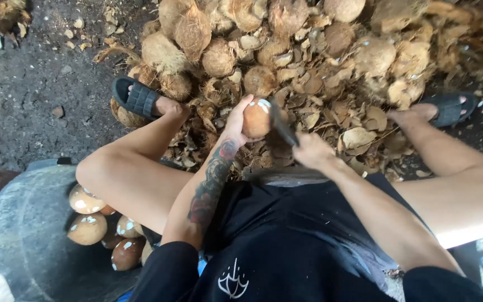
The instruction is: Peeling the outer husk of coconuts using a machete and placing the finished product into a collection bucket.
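My left hand point(236, 124) grips a partly peeled brown coconut point(256, 118) with white patches, held out in front of me between my knees. My right hand point(311, 150) holds a dark knife point(281, 126) whose blade rests against the coconut's right side. Both arms reach forward over my black shorts. Below the coconut lies a heap of shell scraps.
A big pile of husked coconuts point(219, 56) and brown shell chips point(359, 137) covers the ground ahead. At lower left a black tub point(23, 235) holds several peeled coconuts point(88, 228). My feet in dark sandals point(135, 96) rest on either side of the pile, the other sandal point(451, 107) at right.
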